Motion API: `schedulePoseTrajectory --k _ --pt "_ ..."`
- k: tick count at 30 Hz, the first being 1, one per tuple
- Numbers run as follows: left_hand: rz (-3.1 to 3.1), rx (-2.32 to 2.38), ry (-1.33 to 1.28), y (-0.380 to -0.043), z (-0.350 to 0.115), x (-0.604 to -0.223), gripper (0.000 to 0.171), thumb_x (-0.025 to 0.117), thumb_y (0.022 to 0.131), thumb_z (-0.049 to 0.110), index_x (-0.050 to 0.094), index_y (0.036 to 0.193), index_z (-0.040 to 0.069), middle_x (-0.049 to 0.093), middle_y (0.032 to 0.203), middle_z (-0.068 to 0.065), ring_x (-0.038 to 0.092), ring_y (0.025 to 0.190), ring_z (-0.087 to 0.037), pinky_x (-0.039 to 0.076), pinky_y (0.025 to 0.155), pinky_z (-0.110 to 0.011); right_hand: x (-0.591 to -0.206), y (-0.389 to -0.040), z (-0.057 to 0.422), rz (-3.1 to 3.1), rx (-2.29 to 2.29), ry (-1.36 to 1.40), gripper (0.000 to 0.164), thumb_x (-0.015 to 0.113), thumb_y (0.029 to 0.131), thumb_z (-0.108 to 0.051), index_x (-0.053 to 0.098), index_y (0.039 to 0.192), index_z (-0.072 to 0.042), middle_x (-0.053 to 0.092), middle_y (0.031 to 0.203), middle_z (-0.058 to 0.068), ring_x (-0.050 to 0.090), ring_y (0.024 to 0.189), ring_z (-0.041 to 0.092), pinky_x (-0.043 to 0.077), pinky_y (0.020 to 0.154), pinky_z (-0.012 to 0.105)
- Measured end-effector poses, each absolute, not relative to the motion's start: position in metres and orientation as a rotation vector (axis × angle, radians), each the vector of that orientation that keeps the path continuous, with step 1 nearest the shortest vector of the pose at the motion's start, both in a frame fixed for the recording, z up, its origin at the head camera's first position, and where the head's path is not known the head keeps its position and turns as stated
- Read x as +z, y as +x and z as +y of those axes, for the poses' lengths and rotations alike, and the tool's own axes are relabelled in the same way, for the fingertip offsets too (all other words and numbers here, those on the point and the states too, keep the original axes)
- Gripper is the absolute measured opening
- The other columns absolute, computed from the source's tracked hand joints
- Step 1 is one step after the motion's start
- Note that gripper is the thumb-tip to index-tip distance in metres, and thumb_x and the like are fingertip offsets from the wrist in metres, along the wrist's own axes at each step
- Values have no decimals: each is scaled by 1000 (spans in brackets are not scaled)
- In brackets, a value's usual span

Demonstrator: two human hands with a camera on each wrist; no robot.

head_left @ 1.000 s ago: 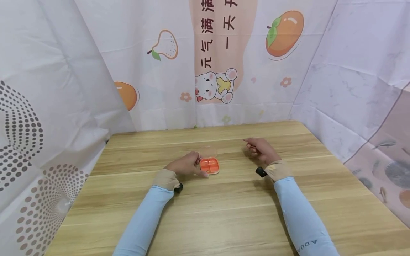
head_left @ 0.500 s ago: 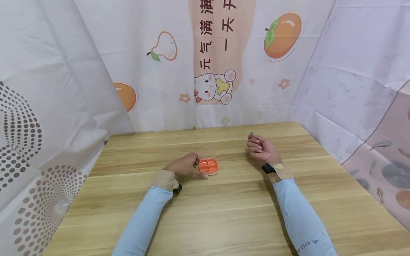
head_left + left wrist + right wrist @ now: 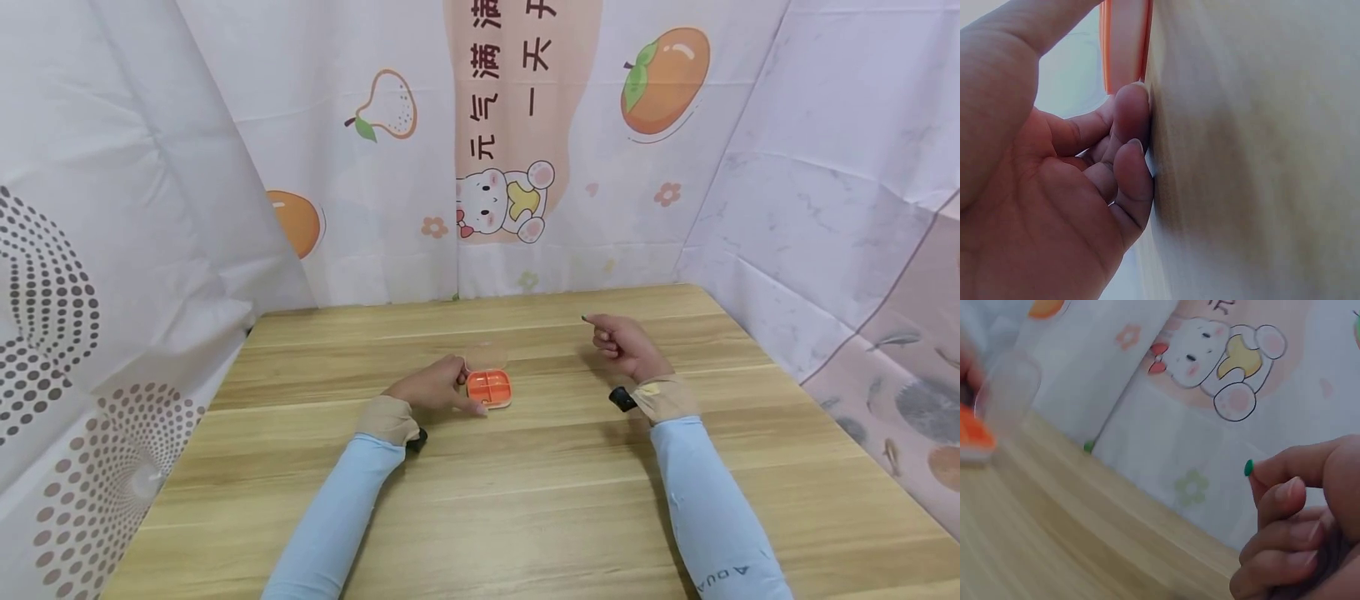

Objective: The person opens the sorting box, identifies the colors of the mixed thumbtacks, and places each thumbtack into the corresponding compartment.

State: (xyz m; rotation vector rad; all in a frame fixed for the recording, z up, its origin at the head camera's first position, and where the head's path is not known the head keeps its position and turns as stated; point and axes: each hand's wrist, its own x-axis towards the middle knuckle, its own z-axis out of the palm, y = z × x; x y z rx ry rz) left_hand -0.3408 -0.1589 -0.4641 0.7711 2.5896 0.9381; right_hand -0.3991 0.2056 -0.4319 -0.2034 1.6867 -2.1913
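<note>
An orange pill box (image 3: 499, 392) with divided compartments lies on the table, its clear lid (image 3: 486, 357) flipped back behind it. My left hand (image 3: 431, 386) grips the box from the left, thumb along the front and fingers round the far side. In the left wrist view, the box's side (image 3: 1127, 47) shows at the top, above curled fingers resting by the tabletop. To the right, my right hand (image 3: 628, 343) is raised above the table. Between thumb and forefinger it pinches a small green oval pill (image 3: 1249, 467), while the other fingers curl into the palm.
A wood-grain table (image 3: 480, 508) spreads beneath both arms. Behind it hangs a white curtain (image 3: 375, 208) printed with fruit and a cartoon animal. More patterned cloth closes off both sides.
My right hand rolled palm-up, showing the green pill, and has since turned back over. It sits slightly farther right than a second ago. The left hand and pill box stay put.
</note>
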Motion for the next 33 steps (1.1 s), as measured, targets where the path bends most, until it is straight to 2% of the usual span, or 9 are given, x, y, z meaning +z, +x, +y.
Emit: schedulePoseTrajectory --k 3,6,9,13,26,33 --pt "2593 930 771 -341 -159 -464 63 82 72 51 51 106 8 53 93 -8 45 78 -17 40 63 -26 -434 -399 206 2137 -1948 -169 20 59 99 -25 60 92 -7 42 62 -3 31 48 8 29 48 26" --pt "2602 917 767 -341 -159 -463 63 82 72 50 51 106 8 53 95 -8 46 80 -17 41 65 -27 -438 -399 204 2420 -1717 -212 35 58 99 -32 62 116 -1 46 70 2 33 50 8 32 51 30" --pt "2608 905 772 -340 -159 -462 62 82 73 49 51 107 8 54 96 -7 46 81 -17 42 67 -27 -440 -399 200 2537 -1600 -265 43 55 101 -32 59 124 4 51 80 14 33 51 8 34 53 32" --pt "2611 891 775 -340 -159 -462 62 81 73 49 51 109 9 54 98 -6 46 83 -17 42 68 -27 -441 -400 195 2623 -1528 -292 39 55 101 -29 61 121 3 53 91 27 36 53 10 36 52 29" --pt "2607 887 774 -340 -160 -463 63 81 73 51 50 109 8 52 99 -7 45 85 -18 41 69 -27 -443 -395 183 2729 -1375 -296 31 56 99 -26 64 112 2 57 92 24 42 63 17 37 55 29" --pt "2595 906 767 -338 -158 -459 62 82 74 46 51 111 8 53 102 -6 45 88 -17 41 74 -27 -441 -391 177 2713 -1346 -289 30 55 100 -25 63 114 0 60 99 24 51 80 30 40 63 33"
